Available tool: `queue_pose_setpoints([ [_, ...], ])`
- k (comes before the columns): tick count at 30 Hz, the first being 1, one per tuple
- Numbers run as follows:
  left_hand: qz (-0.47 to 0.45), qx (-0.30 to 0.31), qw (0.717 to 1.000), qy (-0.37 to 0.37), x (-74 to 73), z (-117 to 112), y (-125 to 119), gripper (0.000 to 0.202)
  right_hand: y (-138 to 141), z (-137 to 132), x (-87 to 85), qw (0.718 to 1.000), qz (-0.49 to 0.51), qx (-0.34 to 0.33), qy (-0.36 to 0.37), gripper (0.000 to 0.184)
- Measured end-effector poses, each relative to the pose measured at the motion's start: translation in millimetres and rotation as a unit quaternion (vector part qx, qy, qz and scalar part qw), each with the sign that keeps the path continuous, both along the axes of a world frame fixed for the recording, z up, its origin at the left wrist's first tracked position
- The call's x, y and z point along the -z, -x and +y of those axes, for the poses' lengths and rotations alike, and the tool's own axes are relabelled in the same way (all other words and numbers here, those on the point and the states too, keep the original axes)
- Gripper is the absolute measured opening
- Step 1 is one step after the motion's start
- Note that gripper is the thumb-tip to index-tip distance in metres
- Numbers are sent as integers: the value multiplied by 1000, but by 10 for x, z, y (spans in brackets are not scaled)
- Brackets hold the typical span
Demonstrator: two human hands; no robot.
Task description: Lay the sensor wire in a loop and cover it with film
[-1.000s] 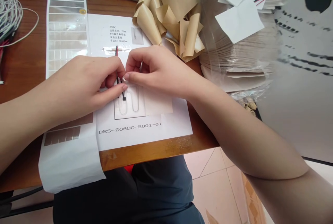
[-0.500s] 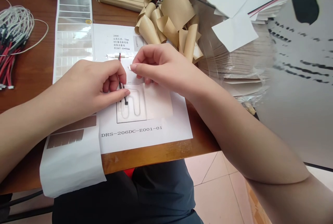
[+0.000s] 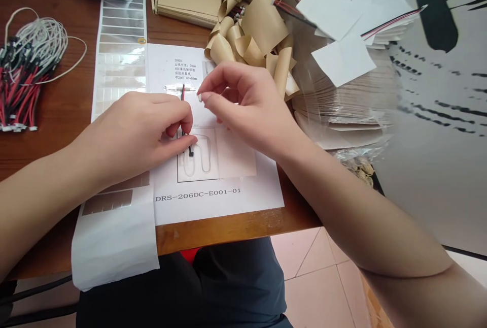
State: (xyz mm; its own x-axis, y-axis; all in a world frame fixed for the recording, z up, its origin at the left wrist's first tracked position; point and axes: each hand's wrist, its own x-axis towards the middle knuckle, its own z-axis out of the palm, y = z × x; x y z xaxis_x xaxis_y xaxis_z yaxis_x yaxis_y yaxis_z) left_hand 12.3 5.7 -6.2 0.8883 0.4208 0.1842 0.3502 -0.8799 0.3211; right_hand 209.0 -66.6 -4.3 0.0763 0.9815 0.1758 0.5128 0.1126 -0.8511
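My left hand (image 3: pixel 140 132) rests on a white instruction sheet (image 3: pixel 213 201) and pinches a thin black and red wire (image 3: pixel 186 141) against it. The wire's dark tip lies on a square drawing with a looped outline (image 3: pixel 198 155). Just above and to the right hovers my right hand (image 3: pixel 243 104), thumb and forefinger pinched together on something small and clear that I cannot make out. A pale square patch (image 3: pixel 236 155) lies on the sheet under that hand.
A strip of silvery labels (image 3: pixel 119 59) runs along the sheet's left side onto white backing paper (image 3: pixel 114 241). Curled tan backing papers (image 3: pixel 251 33) pile up behind. A stack of white sheets in clear plastic (image 3: pixel 342 84) sits right. Bundled white and red wires (image 3: pixel 26 64) lie far left.
My right hand has lifted from the left hand's fingertips and moved up and back. The left hand keeps the wire pinned in place. The camera has tilted, showing more of the table's far side.
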Motion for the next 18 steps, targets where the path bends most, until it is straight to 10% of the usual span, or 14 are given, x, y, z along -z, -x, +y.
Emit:
queue_pose_setpoints([
  [18,-70,-87,994,7,-126,-27,-8,18,-7,-6,21,999,14,-51,-6,16],
])
